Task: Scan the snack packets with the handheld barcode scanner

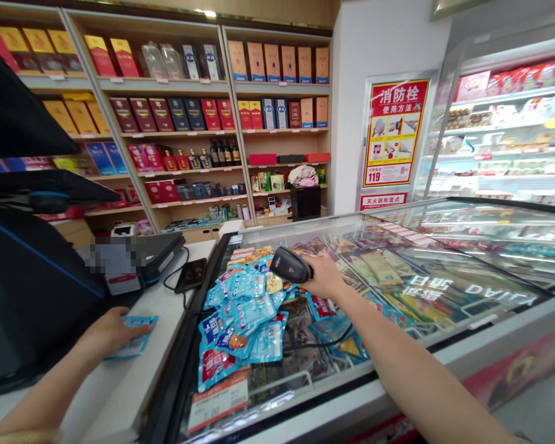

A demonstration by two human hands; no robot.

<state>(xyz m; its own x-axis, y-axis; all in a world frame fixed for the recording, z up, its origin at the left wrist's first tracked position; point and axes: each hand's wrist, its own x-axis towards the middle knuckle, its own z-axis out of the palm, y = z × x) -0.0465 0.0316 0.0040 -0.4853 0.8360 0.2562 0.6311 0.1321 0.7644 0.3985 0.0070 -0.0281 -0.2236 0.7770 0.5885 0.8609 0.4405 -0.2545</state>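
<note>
Head view: right hand [324,275] grips a barcode scanner [290,265]; left hand's [106,332] fingers pinch a blue packet [135,337], lower left.

On the right, bare glass [448,262] leaves a wide way across the freezer top. At its left end, heaped packets [247,308] block the surface, and a black cable [321,345] crosses nearer. The near white counter [120,385] offers a narrow strip, hemmed left by the dark monitor stand [32,277].
</note>
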